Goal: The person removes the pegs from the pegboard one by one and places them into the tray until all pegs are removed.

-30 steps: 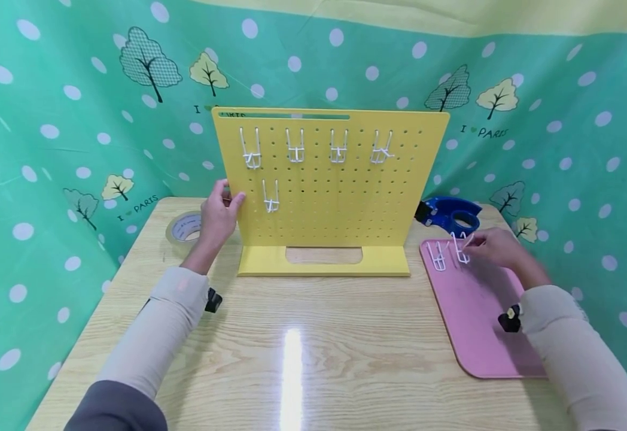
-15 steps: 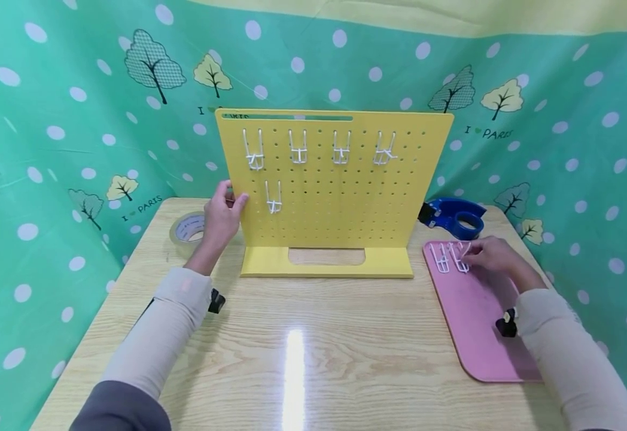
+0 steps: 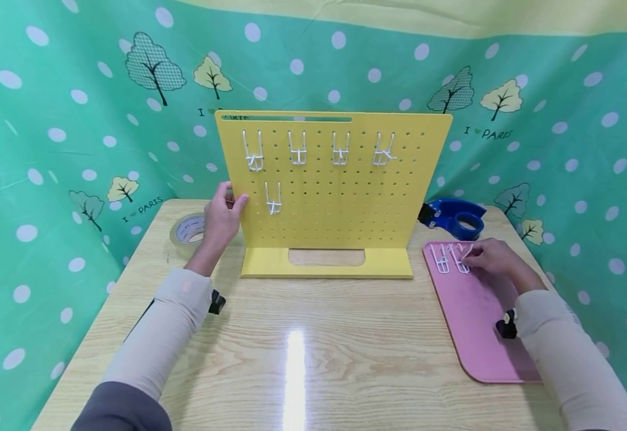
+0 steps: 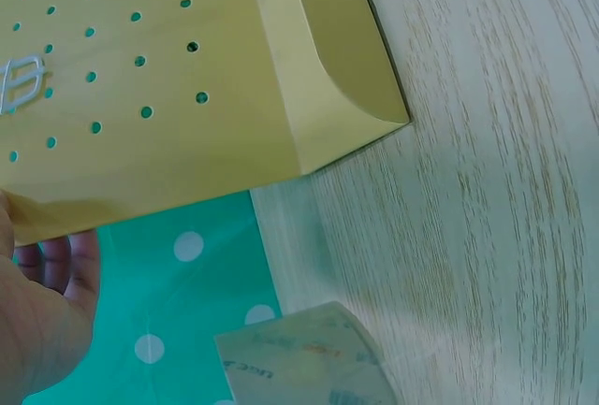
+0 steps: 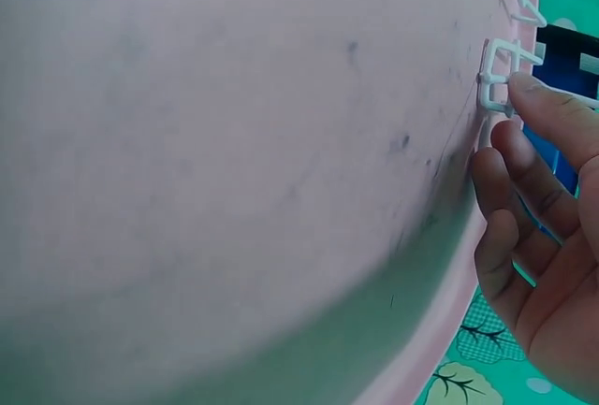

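Observation:
A yellow pegboard [image 3: 324, 209] stands upright on its base, with several white wire hooks [image 3: 297, 157] hung on its front. My left hand [image 3: 221, 218] grips its left edge, thumb in front and fingers behind; the left wrist view shows the curled fingers of that hand [image 4: 47, 311] at the edge. Over at the right, my right hand [image 3: 493, 258] pinches a white wire hook [image 5: 496, 78] at the far edge of a pink tray [image 3: 475, 335]. Beside it on the tray lies another white hook [image 3: 441, 262]. Part of the pinched hook is hidden by the fingers.
A roll of clear tape [image 3: 186, 233] lies left of the pegboard, behind the left forearm. Behind the tray is a blue tape dispenser [image 3: 456, 216]. A green dotted cloth [image 3: 313, 54] hangs around the back and sides of the wooden table [image 3: 249, 341].
My right hand has lowered the hook from a raised, more upright position down to the tray, next to the other hook. The left hand keeps its grip on the pegboard.

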Action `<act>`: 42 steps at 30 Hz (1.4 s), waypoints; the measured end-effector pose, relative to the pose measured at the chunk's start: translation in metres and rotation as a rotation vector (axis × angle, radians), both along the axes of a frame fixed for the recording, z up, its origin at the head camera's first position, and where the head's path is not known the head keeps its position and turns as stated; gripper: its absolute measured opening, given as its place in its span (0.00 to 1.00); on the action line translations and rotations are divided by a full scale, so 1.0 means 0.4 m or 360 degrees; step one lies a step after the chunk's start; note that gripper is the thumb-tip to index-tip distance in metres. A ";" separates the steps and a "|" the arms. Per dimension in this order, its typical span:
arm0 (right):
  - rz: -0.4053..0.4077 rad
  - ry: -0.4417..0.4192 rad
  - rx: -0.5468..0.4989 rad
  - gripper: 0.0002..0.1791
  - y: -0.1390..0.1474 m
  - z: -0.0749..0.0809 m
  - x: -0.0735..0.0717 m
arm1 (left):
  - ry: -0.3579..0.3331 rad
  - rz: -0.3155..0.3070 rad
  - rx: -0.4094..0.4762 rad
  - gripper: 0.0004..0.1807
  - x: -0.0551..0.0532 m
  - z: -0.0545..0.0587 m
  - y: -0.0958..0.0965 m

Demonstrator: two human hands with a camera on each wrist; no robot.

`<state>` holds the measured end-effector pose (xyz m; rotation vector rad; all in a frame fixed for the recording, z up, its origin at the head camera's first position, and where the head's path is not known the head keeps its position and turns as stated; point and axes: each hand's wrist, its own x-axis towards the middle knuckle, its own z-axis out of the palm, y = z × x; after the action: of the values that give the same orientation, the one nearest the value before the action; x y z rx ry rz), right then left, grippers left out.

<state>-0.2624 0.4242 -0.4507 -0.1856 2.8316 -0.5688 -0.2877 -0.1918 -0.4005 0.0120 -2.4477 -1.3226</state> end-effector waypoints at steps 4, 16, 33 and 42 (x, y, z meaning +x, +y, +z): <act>-0.0022 -0.0028 -0.0012 0.10 0.004 -0.003 -0.002 | 0.0009 -0.0009 0.0010 0.20 -0.002 0.000 0.000; 0.0057 0.0163 0.0021 0.08 0.005 0.074 -0.002 | 0.0020 -0.0009 0.0012 0.20 -0.003 0.000 -0.008; -0.0121 0.0511 -0.0100 0.13 -0.162 0.251 -0.018 | 0.0037 -0.0016 0.0016 0.21 -0.004 -0.005 0.000; 0.0036 0.0640 -0.0214 0.10 -0.334 0.265 -0.015 | 0.0023 -0.0016 -0.0009 0.20 -0.005 -0.004 -0.004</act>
<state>-0.2686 0.2907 -0.3448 -0.3971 3.1695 -0.7972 -0.2896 -0.1934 -0.4020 -0.0112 -2.4424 -1.3150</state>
